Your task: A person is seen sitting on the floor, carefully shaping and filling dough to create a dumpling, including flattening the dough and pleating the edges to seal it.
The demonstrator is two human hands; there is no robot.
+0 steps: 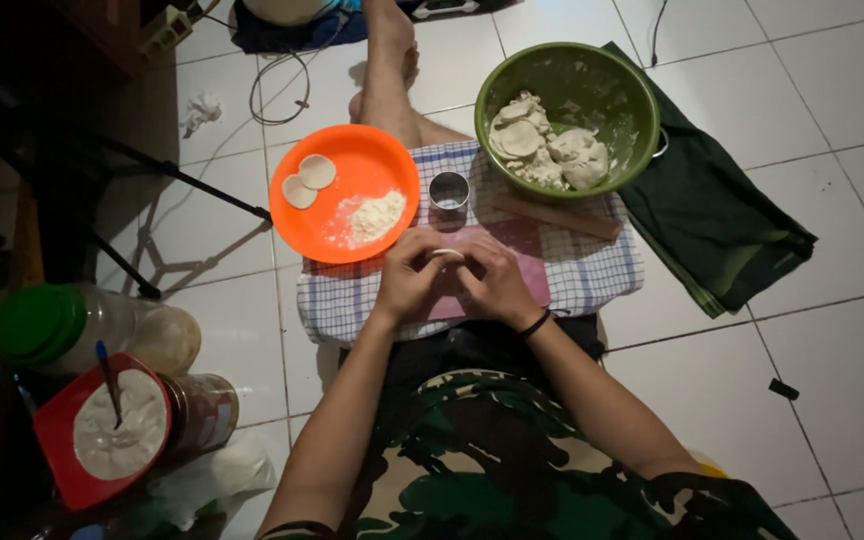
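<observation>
My left hand [410, 277] and my right hand [492, 281] meet over a pink mat [532, 243] on a checked cloth [592, 268]. Together they pinch a small pale piece of dough [446, 255] between the fingertips. An orange plate [344, 205] to the left of my hands holds two dough discs [309, 181] and a heap of flour [373, 216]. A round metal cutter [449, 190] stands just beyond my hands. A wooden rolling pin [558, 216] lies beside it. A green bowl [569, 116] with dough lumps sits at the far right of the cloth.
A dark green cloth [714, 212] lies on the white tiled floor right of the bowl. At the left are a red container of white filling with a spoon [110, 428], a jar [202, 408] and a green-lidded plastic jar [82, 328]. A bare leg [389, 75] stretches ahead.
</observation>
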